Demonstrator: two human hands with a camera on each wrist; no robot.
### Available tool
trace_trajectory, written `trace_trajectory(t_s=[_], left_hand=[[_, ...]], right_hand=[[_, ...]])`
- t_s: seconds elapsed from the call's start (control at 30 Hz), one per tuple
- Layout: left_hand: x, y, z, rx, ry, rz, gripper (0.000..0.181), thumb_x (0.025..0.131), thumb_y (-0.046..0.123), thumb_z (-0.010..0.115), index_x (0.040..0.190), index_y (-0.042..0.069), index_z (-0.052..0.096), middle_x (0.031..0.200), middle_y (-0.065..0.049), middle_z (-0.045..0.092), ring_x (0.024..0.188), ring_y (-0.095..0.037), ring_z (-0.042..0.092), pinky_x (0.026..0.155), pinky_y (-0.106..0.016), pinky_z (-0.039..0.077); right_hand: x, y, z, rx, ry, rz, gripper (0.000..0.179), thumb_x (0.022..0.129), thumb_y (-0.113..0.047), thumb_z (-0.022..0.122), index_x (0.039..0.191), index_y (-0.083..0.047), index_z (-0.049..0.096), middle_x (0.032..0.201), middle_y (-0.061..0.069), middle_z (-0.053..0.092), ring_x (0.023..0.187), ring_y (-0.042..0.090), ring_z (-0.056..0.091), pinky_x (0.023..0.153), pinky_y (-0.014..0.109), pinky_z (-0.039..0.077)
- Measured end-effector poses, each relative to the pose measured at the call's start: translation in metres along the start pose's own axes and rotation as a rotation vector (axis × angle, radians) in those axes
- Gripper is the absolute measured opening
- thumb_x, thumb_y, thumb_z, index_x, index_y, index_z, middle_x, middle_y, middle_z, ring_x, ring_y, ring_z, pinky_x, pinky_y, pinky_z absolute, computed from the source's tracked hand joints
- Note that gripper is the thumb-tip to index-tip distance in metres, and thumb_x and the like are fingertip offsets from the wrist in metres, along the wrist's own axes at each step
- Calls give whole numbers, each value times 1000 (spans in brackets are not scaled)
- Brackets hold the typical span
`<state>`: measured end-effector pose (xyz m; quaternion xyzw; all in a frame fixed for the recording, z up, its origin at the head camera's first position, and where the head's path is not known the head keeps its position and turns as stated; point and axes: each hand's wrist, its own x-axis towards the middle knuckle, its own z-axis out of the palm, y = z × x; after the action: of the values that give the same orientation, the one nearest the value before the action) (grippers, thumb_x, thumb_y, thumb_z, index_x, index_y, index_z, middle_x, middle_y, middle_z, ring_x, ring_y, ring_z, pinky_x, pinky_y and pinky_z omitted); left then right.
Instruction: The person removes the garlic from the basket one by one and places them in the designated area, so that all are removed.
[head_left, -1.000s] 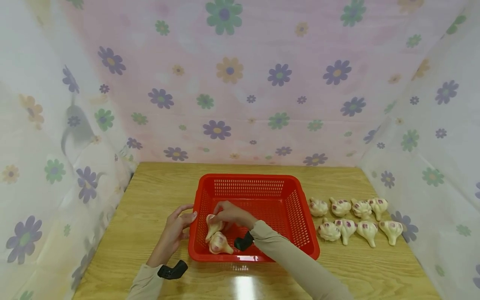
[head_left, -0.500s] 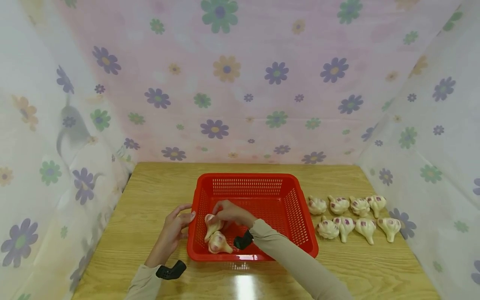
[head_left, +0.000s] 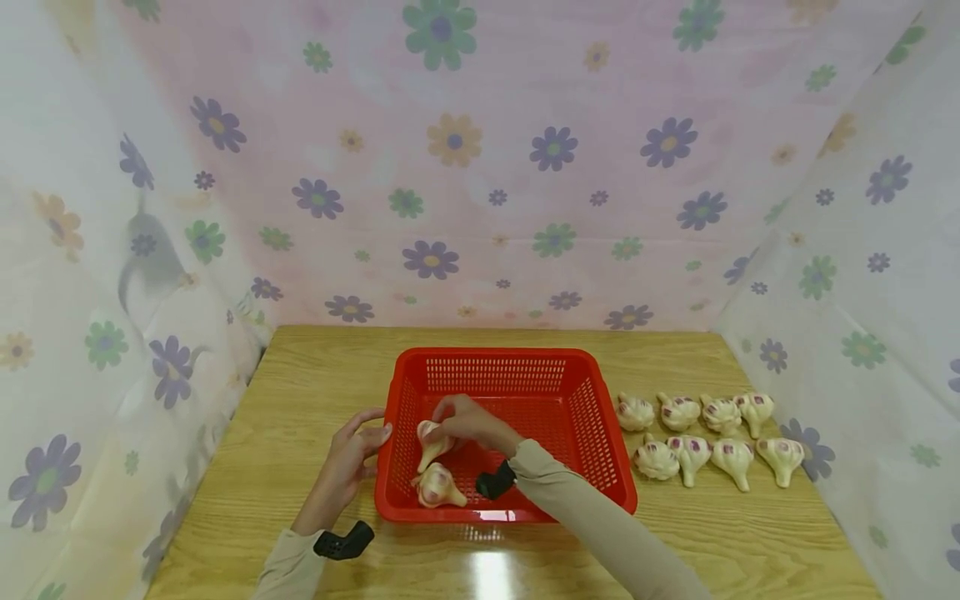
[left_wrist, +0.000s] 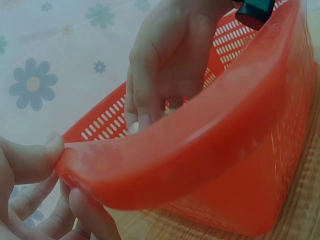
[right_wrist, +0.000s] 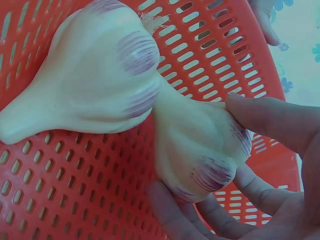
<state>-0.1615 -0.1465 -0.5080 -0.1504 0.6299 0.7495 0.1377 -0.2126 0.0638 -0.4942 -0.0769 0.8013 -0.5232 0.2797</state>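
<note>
A red perforated plastic basket stands on the table, two garlic bulbs in its left part. My right hand reaches inside and holds the farther garlic bulb between thumb and fingers. In the right wrist view that garlic bulb shows purple-streaked cloves, with fingertips on both sides of it. The other garlic bulb lies nearer the front wall, its stem pointing right. My left hand grips the basket's left rim; the left wrist view shows the thumb over the rim and the fingers beneath.
Several garlic bulbs lie in two rows on the wooden table, right of the basket. Flower-patterned cloth hangs behind and along both sides.
My right hand has shifted slightly right and away from me, and the garlic bulb in it has moved the same way and turned a little. My left hand stays on the rim.
</note>
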Motion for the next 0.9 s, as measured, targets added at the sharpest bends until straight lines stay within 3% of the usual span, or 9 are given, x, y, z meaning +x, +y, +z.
trace_trajectory(t_s=[0.23,0.5,0.9], left_hand=[[0,0,1,5,1,-1,43,87,18,67,127,10,52,100,-8,66,86,-23,63,63,-38,54],[-1,0,1,7,-8,3,44,88,17,67,128,10,51,102,-9,65,88,-25,63,63,-39,54],[-1,-1,0,-7,-7,9,44,87,16,68,127,9,52,98,-9,66,85,-23,63,61,-39,54]], right_hand=[[-6,1,-9,24,17,-6,27,77,-14,78,93,-2,59,84,10,59,65,27,59,73,54,51],[-13,1,-21,49,30,-34,31,77,-15,78,96,0,58,83,12,59,74,38,60,71,51,52],[-26,-9,-40,89,48,-95,30,81,-14,75,99,1,57,95,15,55,74,33,60,71,48,53]])
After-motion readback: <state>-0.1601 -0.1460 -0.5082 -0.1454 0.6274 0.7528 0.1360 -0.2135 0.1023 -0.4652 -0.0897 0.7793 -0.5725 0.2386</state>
